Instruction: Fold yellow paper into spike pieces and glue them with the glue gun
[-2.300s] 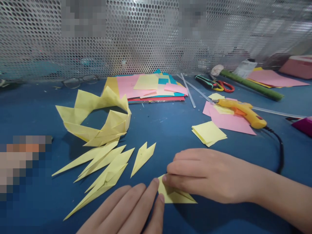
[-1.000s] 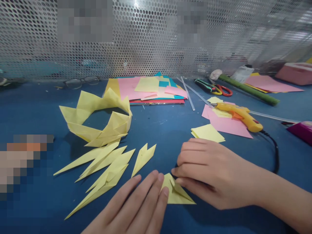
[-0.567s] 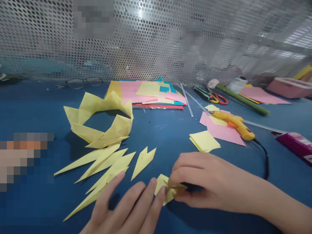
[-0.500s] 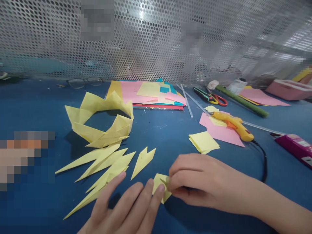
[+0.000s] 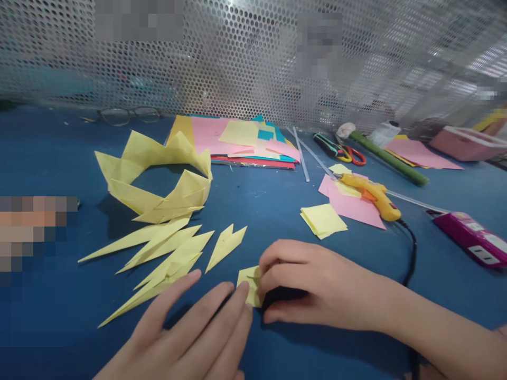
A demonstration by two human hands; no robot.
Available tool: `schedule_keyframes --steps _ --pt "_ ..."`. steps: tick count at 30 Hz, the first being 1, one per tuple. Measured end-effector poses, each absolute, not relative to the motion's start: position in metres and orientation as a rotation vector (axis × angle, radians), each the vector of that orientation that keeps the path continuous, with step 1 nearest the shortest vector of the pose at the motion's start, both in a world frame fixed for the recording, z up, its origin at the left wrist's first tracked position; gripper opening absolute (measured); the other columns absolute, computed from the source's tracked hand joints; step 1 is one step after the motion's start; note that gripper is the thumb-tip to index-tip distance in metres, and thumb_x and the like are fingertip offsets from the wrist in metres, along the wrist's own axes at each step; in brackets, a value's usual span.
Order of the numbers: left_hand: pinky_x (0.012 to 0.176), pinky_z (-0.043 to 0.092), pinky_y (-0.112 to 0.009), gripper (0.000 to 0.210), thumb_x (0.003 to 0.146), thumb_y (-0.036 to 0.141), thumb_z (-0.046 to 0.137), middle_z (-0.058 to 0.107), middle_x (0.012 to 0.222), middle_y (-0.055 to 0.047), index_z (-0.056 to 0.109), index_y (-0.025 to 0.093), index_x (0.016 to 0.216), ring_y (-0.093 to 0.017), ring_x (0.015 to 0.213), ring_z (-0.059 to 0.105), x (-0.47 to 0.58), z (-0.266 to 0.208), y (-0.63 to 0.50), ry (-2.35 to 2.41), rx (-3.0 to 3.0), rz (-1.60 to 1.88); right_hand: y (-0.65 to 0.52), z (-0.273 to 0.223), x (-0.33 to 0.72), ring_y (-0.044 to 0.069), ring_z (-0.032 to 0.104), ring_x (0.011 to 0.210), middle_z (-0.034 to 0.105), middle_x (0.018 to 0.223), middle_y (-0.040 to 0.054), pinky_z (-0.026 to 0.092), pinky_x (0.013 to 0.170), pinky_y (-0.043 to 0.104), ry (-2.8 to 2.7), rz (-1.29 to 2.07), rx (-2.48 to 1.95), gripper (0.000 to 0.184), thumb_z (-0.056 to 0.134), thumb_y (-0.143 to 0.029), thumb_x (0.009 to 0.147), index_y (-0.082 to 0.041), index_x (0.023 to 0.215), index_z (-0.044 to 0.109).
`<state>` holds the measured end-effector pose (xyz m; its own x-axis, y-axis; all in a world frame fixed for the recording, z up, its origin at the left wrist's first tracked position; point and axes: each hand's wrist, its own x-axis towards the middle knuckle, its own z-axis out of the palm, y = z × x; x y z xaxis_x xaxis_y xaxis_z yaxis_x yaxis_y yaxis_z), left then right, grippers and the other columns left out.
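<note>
A small piece of folded yellow paper [image 5: 246,274] lies on the blue table in front of me, partly covered by my fingers. My left hand [image 5: 194,332] is open, fingers stretched out and spread, fingertips resting on the paper's near left edge. On the paper's right side are the curled fingertips of my right hand [image 5: 312,285]; its thumb stands apart below them, with dark table showing in the gap. A folded two-pointed yellow piece [image 5: 225,247] lies just beyond. Several long pointed yellow paper pieces [image 5: 170,264] overlap to the left, below a ring of yellow paper points [image 5: 170,195].
Right of centre are yellow paper squares [image 5: 324,219], pink paper [image 5: 360,210], a yellow glue gun [image 5: 370,194] and a purple device [image 5: 473,237]. Farther back are coloured sheets [image 5: 206,134], scissors [image 5: 352,154], a green stem [image 5: 390,158], glasses [image 5: 129,115] and a pink basket [image 5: 461,142].
The view has shifted, so the table items sit slightly higher and left. My right thumb has separated from the fingers, which now cover more of the small paper.
</note>
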<state>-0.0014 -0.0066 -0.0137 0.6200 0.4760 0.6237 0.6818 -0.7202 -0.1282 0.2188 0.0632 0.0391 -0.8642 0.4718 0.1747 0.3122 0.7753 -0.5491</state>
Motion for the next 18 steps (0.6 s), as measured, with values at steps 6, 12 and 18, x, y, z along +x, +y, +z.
schedule_keyframes --steps 6,12,18 --pt "0.116 0.017 -0.036 0.032 0.096 0.029 0.037 0.067 0.114 -0.001 0.063 0.016 0.106 -0.015 0.115 0.049 0.000 -0.007 -0.008 -0.945 -2.585 -0.749 0.062 0.036 0.217 0.013 0.059 0.086 0.063 0.093 0.0062 0.049 0.079 0.023 -2.624 0.737 -0.623 0.017 0.067 -0.028 0.084 -0.013 0.092 0.065" --pt "0.111 0.025 -0.029 0.032 0.096 0.028 0.037 0.066 0.115 -0.002 0.063 0.015 0.110 -0.015 0.114 0.052 0.001 -0.004 -0.010 -0.979 -2.675 -0.798 0.053 0.035 0.215 0.012 0.059 0.083 0.061 0.093 0.0060 0.048 0.078 0.020 -2.552 0.741 -0.738 0.012 0.066 -0.022 0.085 -0.012 0.091 0.068" --pt "0.110 0.023 -0.027 0.032 0.095 0.029 0.038 0.066 0.115 0.000 0.062 0.018 0.112 -0.014 0.113 0.053 -0.003 -0.008 -0.010 -0.950 -2.663 -0.709 0.051 0.036 0.216 0.017 0.060 0.079 0.064 0.086 0.0087 0.052 0.071 0.028 -2.761 0.278 -0.583 0.024 0.050 -0.024 0.095 -0.008 0.089 0.067"
